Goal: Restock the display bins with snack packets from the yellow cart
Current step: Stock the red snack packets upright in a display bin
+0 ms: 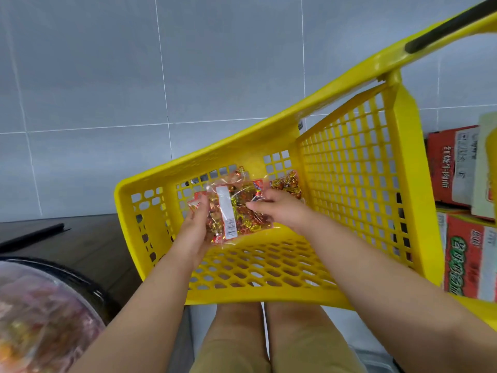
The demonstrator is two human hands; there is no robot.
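Clear plastic domes the display bin (40, 313) at the lower left, its blurred contents red and orange. It sits on a dark counter (80, 238), close enough, I judge, that packets can reach it with a short swing from the cart. Next comes the left hand (195, 227), curled round the left edge of a snack packet (234, 211), fingers underneath as a cradle. That packet, a transparent bag of gold- and red-wrapped sweets, hangs above the floor of the yellow cart (411, 184), inside its walls and not yet lifted out. A white label strip runs down its face with what looks like a barcode at the lower end; the print is too small to read. The right hand (279, 208) pinches the packet's right side, thumb laid across the top, probably to keep the slack film from folding. Just beyond it a second packet (287, 184) lies in the cart's far corner. Farthest right stand stacked cartons (451, 168), red and white, printed with large Chinese characters turned sideways, which I cannot read reliably.
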